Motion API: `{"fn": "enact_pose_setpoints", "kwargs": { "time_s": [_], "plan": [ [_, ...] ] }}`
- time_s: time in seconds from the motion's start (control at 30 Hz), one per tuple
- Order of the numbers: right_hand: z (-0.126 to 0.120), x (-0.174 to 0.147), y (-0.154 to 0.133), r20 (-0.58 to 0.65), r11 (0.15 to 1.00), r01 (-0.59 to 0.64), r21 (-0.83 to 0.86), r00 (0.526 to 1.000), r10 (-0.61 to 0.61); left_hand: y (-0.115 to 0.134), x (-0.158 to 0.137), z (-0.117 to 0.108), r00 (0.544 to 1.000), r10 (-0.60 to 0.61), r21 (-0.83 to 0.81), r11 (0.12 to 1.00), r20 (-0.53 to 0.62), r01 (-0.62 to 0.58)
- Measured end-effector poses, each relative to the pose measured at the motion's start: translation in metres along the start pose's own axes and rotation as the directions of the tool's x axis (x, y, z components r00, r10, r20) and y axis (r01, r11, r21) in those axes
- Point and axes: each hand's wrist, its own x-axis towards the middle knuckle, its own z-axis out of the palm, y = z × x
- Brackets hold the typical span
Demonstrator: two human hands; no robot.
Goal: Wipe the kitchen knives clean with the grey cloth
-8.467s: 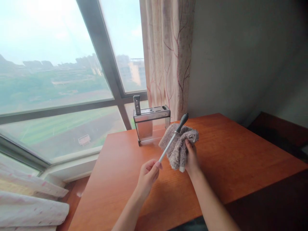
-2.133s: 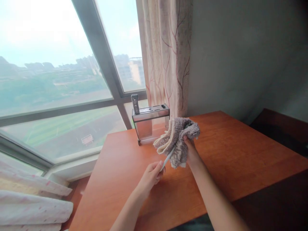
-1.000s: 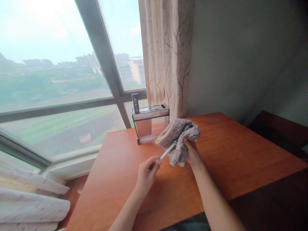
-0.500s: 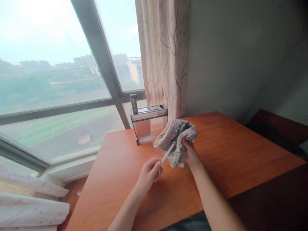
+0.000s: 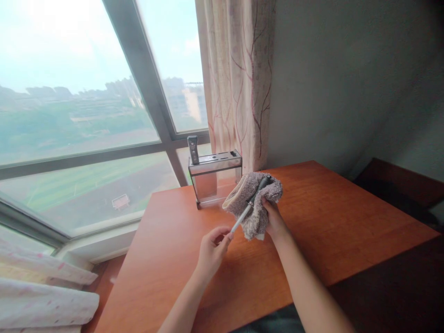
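Observation:
A honing steel (image 5: 242,219) with a dark handle and a slim pale rod slants above the table. Its tip is pinched between the thumb and fingers of my left hand (image 5: 212,252). My right hand (image 5: 274,221) grips a fluffy grey towel (image 5: 236,200), which is bunched around the dark handle. Part of that handle shows in the towel's folds. The fingers of my right hand are mostly hidden behind the cloth.
A see-through knife block (image 5: 217,160) with a slotted metal top stands at the table's far edge. One dark-handled knife (image 5: 193,150) is in its left end. The wooden table (image 5: 322,217) adjoins a window on the left and a curtain (image 5: 239,83).
The left hand has shifted slightly left and up along with the rod's tip. The towel and right hand have moved only a little.

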Motion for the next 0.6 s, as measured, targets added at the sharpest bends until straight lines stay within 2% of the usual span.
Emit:
{"fn": "enact_pose_setpoints", "kwargs": {
  "time_s": [0.3,0.6],
  "plan": [
    [-0.0014,-0.0001,0.0027,-0.018,1.000,-0.020,0.006,1.000,0.020,-0.0088,0.0028,-0.0042,0.997,0.072,0.108,0.991,0.019,-0.074],
    [0.0028,-0.0005,0.0028,-0.056,1.000,-0.010,-0.022,0.998,0.009,-0.0070,0.0049,-0.0067,0.980,0.185,0.255,0.953,-0.069,-0.162]
  ]
}}
